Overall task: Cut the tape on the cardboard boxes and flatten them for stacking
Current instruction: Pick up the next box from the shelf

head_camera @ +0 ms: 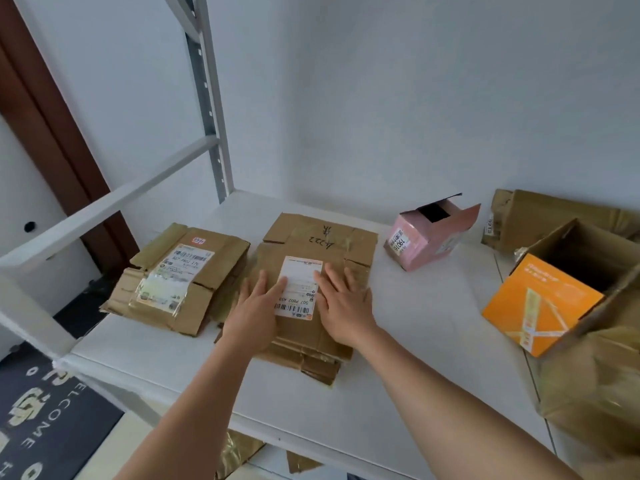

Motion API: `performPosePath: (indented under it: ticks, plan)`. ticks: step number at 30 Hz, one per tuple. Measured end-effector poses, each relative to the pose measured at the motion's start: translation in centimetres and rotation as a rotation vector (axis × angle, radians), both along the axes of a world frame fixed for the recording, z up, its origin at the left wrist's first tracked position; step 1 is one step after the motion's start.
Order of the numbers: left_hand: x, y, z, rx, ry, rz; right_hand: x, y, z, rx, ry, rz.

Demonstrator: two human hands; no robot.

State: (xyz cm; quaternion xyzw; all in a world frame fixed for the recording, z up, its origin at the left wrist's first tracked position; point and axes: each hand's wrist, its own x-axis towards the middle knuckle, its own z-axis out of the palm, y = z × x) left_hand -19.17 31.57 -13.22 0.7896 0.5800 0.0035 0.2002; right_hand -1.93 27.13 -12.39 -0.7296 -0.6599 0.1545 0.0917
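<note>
A flattened brown cardboard box (311,247) with a white shipping label lies on top of a small stack in the middle of the white shelf (398,341). My left hand (254,313) presses flat on its left side, one fingertip on the label. My right hand (343,303) presses flat on its right side, fingers straight. A second stack of flattened boxes (180,278) lies to the left. No cutting tool shows in either hand.
A small pink box (429,237) with open flaps stands at the back right. An orange and brown open box (561,299) sits at the right, more brown cardboard (554,216) behind it. A shelf upright (207,109) rises at the left. A welcome mat (45,420) lies below.
</note>
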Motion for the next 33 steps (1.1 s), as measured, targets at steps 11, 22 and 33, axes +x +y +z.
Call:
performPosePath:
  ticks: [11, 22, 33]
  plan:
    - [2.3, -2.1, 3.8, 0.096, 0.296, 0.055, 0.4, -0.1, 2.9, -0.110, -0.097, 0.002]
    - [11.7, -12.1, 11.5, 0.083, -0.189, -0.137, 10.1, -18.7, 13.5, 0.235, 0.062, -0.306]
    - [24.0, -27.5, 9.4, -0.669, -0.357, -0.521, 24.0, -42.0, 11.1, 0.345, 0.256, -1.048]
